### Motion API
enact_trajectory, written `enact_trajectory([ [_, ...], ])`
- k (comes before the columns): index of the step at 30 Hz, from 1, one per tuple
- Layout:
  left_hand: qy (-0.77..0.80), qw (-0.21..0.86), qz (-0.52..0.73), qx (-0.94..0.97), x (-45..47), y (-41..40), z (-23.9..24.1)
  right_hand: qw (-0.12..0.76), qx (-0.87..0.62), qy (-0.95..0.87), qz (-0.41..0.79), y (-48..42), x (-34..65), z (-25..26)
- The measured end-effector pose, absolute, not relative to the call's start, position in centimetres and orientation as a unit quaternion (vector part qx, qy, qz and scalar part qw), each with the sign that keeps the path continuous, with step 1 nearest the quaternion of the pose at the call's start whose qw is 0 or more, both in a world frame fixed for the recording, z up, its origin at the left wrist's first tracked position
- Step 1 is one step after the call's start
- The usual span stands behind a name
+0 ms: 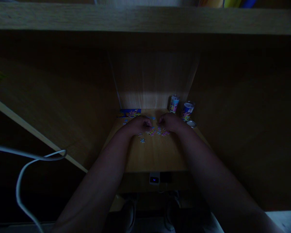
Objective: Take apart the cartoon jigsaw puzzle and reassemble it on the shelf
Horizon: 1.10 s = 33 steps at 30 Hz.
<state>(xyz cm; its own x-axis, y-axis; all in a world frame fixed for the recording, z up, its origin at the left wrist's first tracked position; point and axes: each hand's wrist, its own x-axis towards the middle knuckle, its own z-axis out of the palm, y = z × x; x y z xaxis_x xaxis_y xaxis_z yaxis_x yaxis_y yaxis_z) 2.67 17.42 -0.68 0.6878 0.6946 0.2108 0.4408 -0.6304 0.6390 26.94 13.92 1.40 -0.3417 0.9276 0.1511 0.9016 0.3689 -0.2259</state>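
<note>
Small colourful jigsaw puzzle pieces (pixel 152 131) lie in a loose group on the wooden board (pixel 157 155), right below and between my hands. My left hand (pixel 140 125) is over the left side of the group, fingers curled in; whatever they hold is hidden. Across from it, my right hand (pixel 170 122) bends its fingers down in a pinch at the right side, and the dim light hides what is between them. One piece (pixel 142 140) lies apart, nearer to me. A blue printed picture strip (pixel 129 113) lies at the back left.
Two printed cans (pixel 174 104) (pixel 187 111) stand at the back right, with a round metal lid (pixel 191 123) before them. Dark side panels and a shelf edge (pixel 145 19) enclose the space. A white cable (pixel 20 184) hangs at left. A device with a lit display (pixel 154 179) is below the board.
</note>
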Motion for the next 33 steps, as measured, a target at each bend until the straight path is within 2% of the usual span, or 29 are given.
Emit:
enact_trajectory([
  [11, 0.336, 0.258, 0.238, 0.874, 2.8, 17.9, -1.3, 0.098, -0.573, -0.813, -0.004, 14.0, 27.2, 1.6],
  [21, 0.344, 0.229, 0.244, 0.877, 3.2, 17.7, -1.1, 0.154, -0.574, -0.804, 0.028, 14.4, 25.3, 0.6],
  [29, 0.352, 0.248, 0.277, 0.859, 3.4, 17.5, -0.7, 0.102, -0.615, -0.782, -0.010, 14.0, 26.0, 1.0],
  [33, 0.363, 0.252, 0.310, 0.842, 3.3, 18.0, -0.9, 0.153, -0.600, -0.785, 0.022, 13.7, 25.8, 1.4],
])
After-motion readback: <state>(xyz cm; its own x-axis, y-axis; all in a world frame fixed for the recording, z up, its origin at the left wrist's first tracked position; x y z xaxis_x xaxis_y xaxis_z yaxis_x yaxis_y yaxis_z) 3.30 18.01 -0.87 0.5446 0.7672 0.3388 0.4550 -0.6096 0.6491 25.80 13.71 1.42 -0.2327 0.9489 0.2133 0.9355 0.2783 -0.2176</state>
